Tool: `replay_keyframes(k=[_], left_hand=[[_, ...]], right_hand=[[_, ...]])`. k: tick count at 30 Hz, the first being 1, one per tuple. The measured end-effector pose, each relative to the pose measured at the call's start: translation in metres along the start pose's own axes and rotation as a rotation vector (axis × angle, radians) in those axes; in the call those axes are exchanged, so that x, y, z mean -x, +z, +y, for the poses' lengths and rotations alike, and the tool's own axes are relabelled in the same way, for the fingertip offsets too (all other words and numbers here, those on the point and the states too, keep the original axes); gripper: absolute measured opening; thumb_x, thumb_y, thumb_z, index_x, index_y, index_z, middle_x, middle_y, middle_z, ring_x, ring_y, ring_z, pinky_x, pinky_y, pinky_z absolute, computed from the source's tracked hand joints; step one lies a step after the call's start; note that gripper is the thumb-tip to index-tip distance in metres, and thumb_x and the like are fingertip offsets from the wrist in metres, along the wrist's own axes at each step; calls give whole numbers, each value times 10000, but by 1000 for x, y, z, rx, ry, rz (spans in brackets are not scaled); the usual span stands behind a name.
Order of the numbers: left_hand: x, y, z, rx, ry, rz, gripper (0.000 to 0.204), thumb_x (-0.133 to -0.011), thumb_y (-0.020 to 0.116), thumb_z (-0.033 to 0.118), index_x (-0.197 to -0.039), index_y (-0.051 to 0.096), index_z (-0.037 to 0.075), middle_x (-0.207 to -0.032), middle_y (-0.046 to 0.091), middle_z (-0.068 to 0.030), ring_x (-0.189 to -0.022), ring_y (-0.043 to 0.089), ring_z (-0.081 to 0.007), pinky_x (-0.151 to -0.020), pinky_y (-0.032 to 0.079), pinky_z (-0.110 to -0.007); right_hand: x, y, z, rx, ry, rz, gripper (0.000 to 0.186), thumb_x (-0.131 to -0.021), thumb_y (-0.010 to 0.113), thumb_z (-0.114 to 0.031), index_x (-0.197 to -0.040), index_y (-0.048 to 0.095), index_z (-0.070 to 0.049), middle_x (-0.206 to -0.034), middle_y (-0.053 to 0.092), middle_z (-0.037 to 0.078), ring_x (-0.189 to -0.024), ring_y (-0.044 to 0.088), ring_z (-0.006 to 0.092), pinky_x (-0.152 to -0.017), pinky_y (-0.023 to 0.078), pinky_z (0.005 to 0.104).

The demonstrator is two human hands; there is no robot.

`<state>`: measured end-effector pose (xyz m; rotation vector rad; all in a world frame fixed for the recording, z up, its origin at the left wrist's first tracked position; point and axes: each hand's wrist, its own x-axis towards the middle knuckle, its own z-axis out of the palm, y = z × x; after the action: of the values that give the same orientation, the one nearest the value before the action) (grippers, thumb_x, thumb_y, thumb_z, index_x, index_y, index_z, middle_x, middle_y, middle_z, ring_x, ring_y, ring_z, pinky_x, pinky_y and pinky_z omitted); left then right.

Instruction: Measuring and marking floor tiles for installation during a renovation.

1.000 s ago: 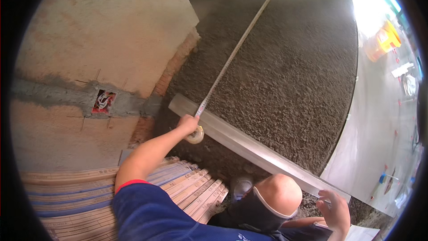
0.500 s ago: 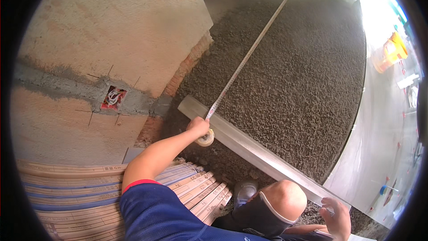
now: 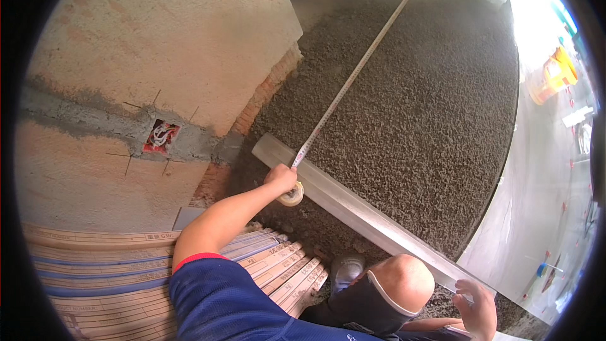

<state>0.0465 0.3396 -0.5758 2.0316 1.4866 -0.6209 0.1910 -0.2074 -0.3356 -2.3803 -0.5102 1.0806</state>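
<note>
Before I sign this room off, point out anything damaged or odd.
Two spots stand out on the wall at left: a red recessed box has no cover, leaving wires exposed, and the ragged edge shows reddish masonry, perhaps just unfinished. The extended measuring tape looks fine.

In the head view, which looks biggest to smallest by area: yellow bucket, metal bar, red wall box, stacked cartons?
1. Stacked cartons
2. Metal bar
3. Yellow bucket
4. Red wall box
Distances differ; real sizes may not match.
</note>
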Motion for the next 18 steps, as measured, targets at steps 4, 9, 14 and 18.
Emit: replay_keyframes(k=[4,9,14,18], left_hand=[[3,-1,2,-1,3,3,468,-963,538,420,-1109,695,4,-1165,667,-226,-1131,621,-384,-963,481,-461],[4,-3,2,20,-8,-3,466,-963,536,417,-1103,695,1,-1164,667,-227,-1126,623,-383,-962,480,-460],[5,0,2,10,-7,9,467,-964,533,420,-1098,696,4,-1156,671,-223,-1118,627,-381,-957,482,-461],[4,4,-3,69,15,41,474,-956,539,419,-1006,721,-16,-1050,690,-247,-1042,651,-392,-904,494,-458]], right_hand=[[0,-3,-9,-43,41,-15,401,-910,651,35,-1291,585,-68,-1141,630,72,-1013,622,164,-826,522,278],[1,0,10,-514,286,13,361,-934,642,-24,-1287,588,-71,-1140,640,74,-1016,627,167,-843,528,304],[1,-10,-24,127,-35,12,348,-926,672,-100,-1264,597,-74,-1121,692,118,-997,672,208,-834,534,342],[1,-11,-27,98,-31,15,343,-920,678,-99,-1252,602,-69,-1112,697,124,-988,682,225,-822,536,338]])
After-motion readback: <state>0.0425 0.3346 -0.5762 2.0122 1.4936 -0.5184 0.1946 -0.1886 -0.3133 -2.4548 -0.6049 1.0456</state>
